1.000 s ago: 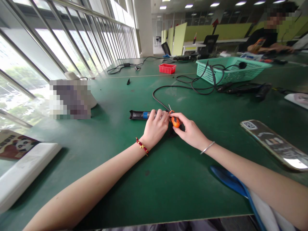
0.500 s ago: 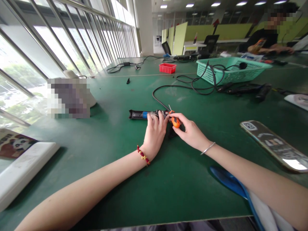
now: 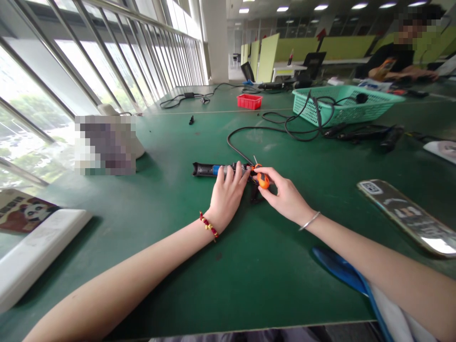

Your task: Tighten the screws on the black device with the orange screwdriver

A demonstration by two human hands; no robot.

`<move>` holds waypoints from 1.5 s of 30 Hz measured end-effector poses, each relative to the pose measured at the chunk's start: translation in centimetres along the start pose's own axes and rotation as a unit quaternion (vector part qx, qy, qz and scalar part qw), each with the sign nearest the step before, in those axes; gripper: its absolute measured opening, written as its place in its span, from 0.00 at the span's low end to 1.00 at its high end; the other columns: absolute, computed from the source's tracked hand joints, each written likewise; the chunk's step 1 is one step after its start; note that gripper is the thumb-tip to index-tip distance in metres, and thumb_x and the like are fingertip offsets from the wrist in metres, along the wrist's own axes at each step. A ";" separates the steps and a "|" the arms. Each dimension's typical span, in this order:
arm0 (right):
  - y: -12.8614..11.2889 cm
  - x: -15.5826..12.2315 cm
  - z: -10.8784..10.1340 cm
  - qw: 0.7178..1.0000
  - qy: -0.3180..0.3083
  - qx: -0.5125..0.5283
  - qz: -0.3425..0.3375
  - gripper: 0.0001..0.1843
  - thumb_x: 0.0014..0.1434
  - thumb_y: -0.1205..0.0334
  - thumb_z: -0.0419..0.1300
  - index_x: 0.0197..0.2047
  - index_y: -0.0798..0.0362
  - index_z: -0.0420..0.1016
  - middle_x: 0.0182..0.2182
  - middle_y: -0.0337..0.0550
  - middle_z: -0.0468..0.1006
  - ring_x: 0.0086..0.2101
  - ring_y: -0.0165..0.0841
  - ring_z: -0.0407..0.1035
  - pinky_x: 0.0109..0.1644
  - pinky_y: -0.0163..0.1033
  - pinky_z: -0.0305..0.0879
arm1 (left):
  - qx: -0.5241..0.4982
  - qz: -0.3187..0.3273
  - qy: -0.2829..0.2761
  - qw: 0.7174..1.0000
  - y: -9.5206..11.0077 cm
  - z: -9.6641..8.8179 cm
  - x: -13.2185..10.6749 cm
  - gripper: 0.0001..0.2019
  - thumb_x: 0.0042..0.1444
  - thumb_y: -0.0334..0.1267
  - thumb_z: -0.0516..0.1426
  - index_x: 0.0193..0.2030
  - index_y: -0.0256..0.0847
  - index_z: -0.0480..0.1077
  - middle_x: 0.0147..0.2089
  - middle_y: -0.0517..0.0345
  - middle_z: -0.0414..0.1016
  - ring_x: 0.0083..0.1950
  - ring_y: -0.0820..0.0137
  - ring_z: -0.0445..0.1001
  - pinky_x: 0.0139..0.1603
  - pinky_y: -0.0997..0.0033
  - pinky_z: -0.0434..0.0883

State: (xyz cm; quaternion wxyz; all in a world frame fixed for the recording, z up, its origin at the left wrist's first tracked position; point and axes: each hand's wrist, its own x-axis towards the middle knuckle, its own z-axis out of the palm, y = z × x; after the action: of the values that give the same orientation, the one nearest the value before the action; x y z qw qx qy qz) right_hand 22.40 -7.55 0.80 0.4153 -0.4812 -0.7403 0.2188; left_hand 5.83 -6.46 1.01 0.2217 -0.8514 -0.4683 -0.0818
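orange and black tool, green table

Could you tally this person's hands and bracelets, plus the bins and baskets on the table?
Hands: 2 (left hand on black device; right hand holding orange tool)
Bracelets: 2 (red bracelet, silver bracelet)
Bins: 1 (red bin)
Baskets: 1 (green basket)
Total: 6

The green tabletop carries a black tubular device, a small red plastic box, a mint-green perforated plastic basket and a dark patterned phone.
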 end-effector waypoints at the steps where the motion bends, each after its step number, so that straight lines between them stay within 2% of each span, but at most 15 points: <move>1: 0.1 0.0 0.1 1.000 0.010 0.008 -0.002 0.20 0.54 0.67 0.55 0.52 0.50 0.67 0.44 0.46 0.78 0.42 0.37 0.76 0.47 0.42 0.72 | -0.007 0.004 0.004 1.000 0.0 0.1 0.0 0.25 0.63 0.26 0.42 0.66 0.37 0.58 0.67 0.42 0.58 0.64 0.56 0.62 0.65 0.48 0.59; 5: 0.2 0.0 0.1 0.994 0.081 0.063 -0.025 0.17 0.58 0.63 0.56 0.52 0.50 0.67 0.45 0.45 0.77 0.43 0.36 0.76 0.50 0.43 0.72 | -0.050 0.026 0.055 0.997 -1.5 0.2 0.2 0.26 0.63 0.29 0.45 0.68 0.40 0.54 0.71 0.45 0.51 0.69 0.58 0.55 0.69 0.49 0.52; 7: 0.1 -0.1 -0.2 0.988 0.112 0.092 -0.048 0.17 0.59 0.61 0.56 0.52 0.50 0.66 0.43 0.44 0.78 0.41 0.35 0.76 0.50 0.44 0.71 | -0.065 0.022 0.098 0.993 -3.5 0.5 0.6 0.28 0.63 0.34 0.47 0.70 0.42 0.49 0.72 0.48 0.45 0.71 0.57 0.49 0.71 0.45 0.44; 10: -0.3 -0.4 -0.7 0.982 0.142 0.088 -0.092 0.16 0.59 0.59 0.57 0.51 0.49 0.68 0.41 0.43 0.78 0.38 0.34 0.76 0.45 0.42 0.73 | -0.083 -0.035 0.140 0.986 -7.7 1.7 1.1 0.28 0.64 0.41 0.47 0.70 0.40 0.49 0.73 0.47 0.44 0.72 0.57 0.45 0.71 0.45 0.39; 13: -1.1 -0.7 -0.9 0.971 0.191 0.032 -0.137 0.12 0.58 0.60 0.59 0.47 0.49 0.71 0.41 0.43 0.78 0.40 0.34 0.75 0.41 0.39 0.72 | -0.144 -0.056 0.099 0.983 -11.2 3.7 1.0 0.27 0.65 0.46 0.43 0.68 0.39 0.53 0.69 0.49 0.55 0.70 0.59 0.52 0.70 0.48 0.44; 15: -1.5 -0.8 -0.9 0.964 0.217 -0.005 -0.155 0.10 0.58 0.60 0.59 0.44 0.49 0.73 0.37 0.42 0.78 0.40 0.34 0.74 0.38 0.37 0.71 | -0.188 -0.064 0.053 0.979 -12.2 4.8 0.7 0.27 0.66 0.49 0.40 0.67 0.39 0.54 0.65 0.50 0.63 0.68 0.60 0.55 0.70 0.46 0.45; 19: -1.4 -0.8 -0.7 0.959 0.240 -0.007 -0.150 0.09 0.58 0.60 0.59 0.43 0.49 0.71 0.34 0.38 0.77 0.28 0.28 0.71 0.30 0.34 0.68 | -0.189 0.004 0.034 0.981 -12.0 5.2 0.5 0.29 0.62 0.55 0.45 0.66 0.41 0.57 0.61 0.51 0.69 0.68 0.58 0.55 0.70 0.43 0.36; 20: -1.2 -0.8 -0.7 0.960 0.243 0.012 -0.139 0.10 0.59 0.60 0.59 0.44 0.49 0.70 0.34 0.38 0.76 0.26 0.26 0.70 0.29 0.34 0.68 | -0.187 0.022 0.033 0.981 -11.8 5.0 0.6 0.30 0.61 0.56 0.47 0.64 0.41 0.59 0.60 0.50 0.69 0.67 0.57 0.56 0.70 0.44 0.39; 22: -0.7 -0.8 -0.5 0.961 0.247 0.055 -0.114 0.11 0.60 0.59 0.58 0.46 0.49 0.66 0.36 0.38 0.73 0.26 0.26 0.69 0.29 0.35 0.68 | -0.193 0.040 0.022 0.980 -11.6 4.7 0.7 0.30 0.60 0.57 0.48 0.62 0.40 0.63 0.57 0.49 0.71 0.63 0.58 0.62 0.68 0.49 0.49; 24: -0.4 -0.8 -0.4 0.961 0.246 0.076 -0.100 0.11 0.60 0.59 0.57 0.46 0.49 0.64 0.36 0.37 0.71 0.27 0.26 0.69 0.30 0.35 0.69 | -0.200 0.038 0.005 0.979 -11.6 4.5 0.8 0.29 0.60 0.58 0.48 0.60 0.39 0.65 0.55 0.48 0.72 0.58 0.59 0.67 0.62 0.55 0.59; 26: -0.3 -0.9 -0.4 0.961 0.245 0.080 -0.099 0.10 0.60 0.58 0.57 0.45 0.49 0.64 0.35 0.36 0.69 0.26 0.26 0.68 0.30 0.36 0.69 | -0.199 0.034 -0.009 0.979 -11.7 4.5 0.9 0.29 0.60 0.58 0.48 0.59 0.39 0.65 0.53 0.49 0.73 0.54 0.59 0.69 0.58 0.57 0.62; 36: -0.6 -0.8 -0.5 0.965 0.229 0.070 -0.105 0.08 0.60 0.59 0.57 0.43 0.49 0.64 0.33 0.35 0.70 0.25 0.25 0.67 0.28 0.34 0.67 | -0.189 0.034 -0.020 0.981 -11.5 4.3 0.9 0.27 0.61 0.57 0.47 0.58 0.40 0.65 0.53 0.50 0.72 0.52 0.59 0.69 0.56 0.59 0.62; 41: -1.3 -0.7 -0.8 0.954 0.266 0.000 -0.141 0.06 0.57 0.59 0.60 0.37 0.49 0.66 0.29 0.34 0.70 0.25 0.25 0.66 0.27 0.31 0.64 | -0.189 0.033 -0.022 0.981 -11.5 4.2 0.9 0.27 0.63 0.56 0.44 0.58 0.40 0.65 0.53 0.50 0.72 0.52 0.59 0.69 0.56 0.59 0.62; 45: -1.6 -0.7 -0.8 0.949 0.276 -0.005 -0.149 0.06 0.56 0.59 0.61 0.35 0.49 0.68 0.29 0.35 0.70 0.27 0.26 0.68 0.30 0.32 0.66 | -0.192 0.031 -0.026 0.980 -11.5 4.2 0.9 0.26 0.63 0.55 0.43 0.58 0.41 0.65 0.53 0.50 0.72 0.52 0.60 0.69 0.56 0.59 0.61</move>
State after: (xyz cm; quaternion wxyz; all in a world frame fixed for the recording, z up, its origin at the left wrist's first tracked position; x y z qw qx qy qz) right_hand 22.32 -8.92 2.16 0.6289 -0.4095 -0.6609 0.0089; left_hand -3.55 1.46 1.02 0.0441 -0.8940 -0.4228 -0.1417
